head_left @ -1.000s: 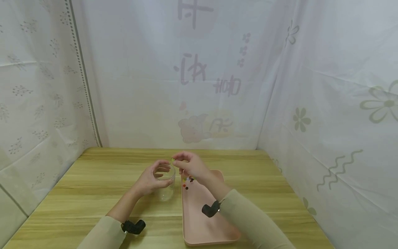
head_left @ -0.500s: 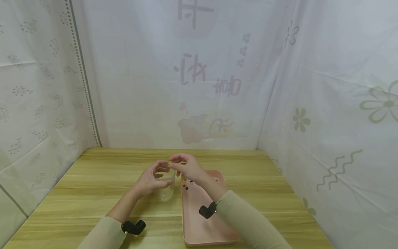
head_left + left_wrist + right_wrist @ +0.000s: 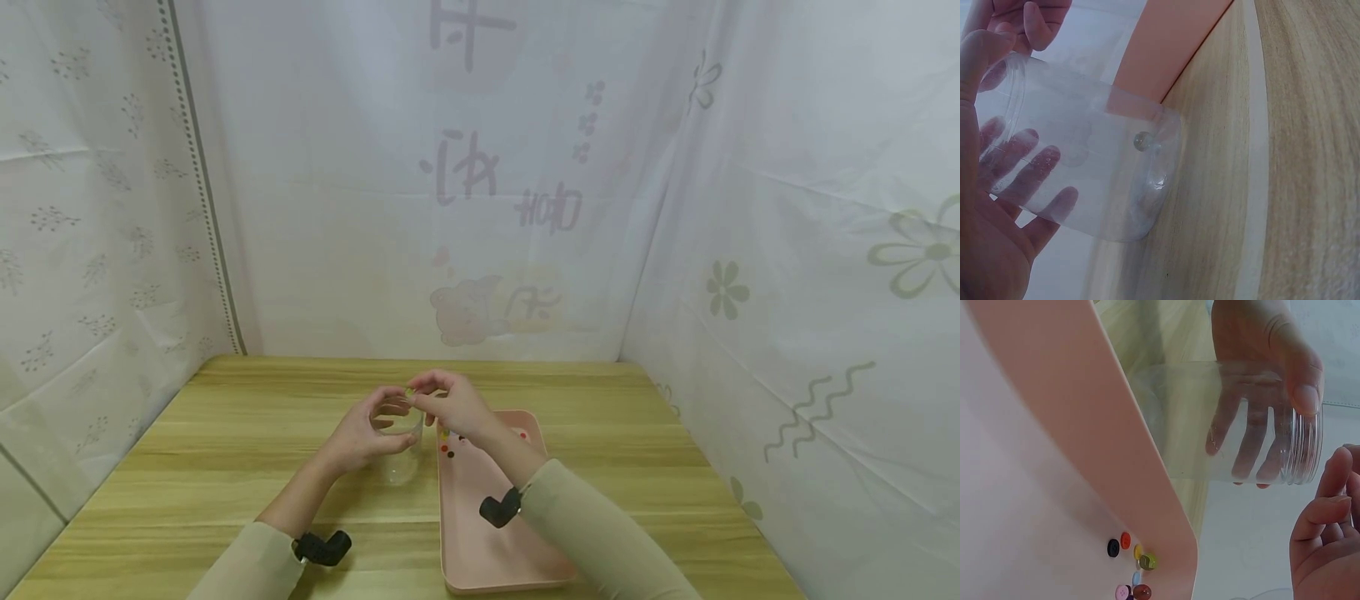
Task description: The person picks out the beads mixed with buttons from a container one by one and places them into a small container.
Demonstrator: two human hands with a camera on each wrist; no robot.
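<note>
My left hand grips a clear jar near its threaded mouth, thumb on one side and fingers wrapped round the other. The jar stands on the table left of the pink tray. Inside it, near the bottom, lies one clear glass marble. At the jar's mouth, my right hand pinches a small round yellow-green piece between thumb and fingertips. In the right wrist view the fingers hide that piece.
At the tray's far left corner lie a black button, a red button, a pink button, a green marble and a reddish-brown marble. Patterned curtains hang round the wooden table.
My right hand has shifted slightly left and closer over the jar's mouth with the yellow-green piece, then stayed nearly still. My left hand and the jar have not moved.
</note>
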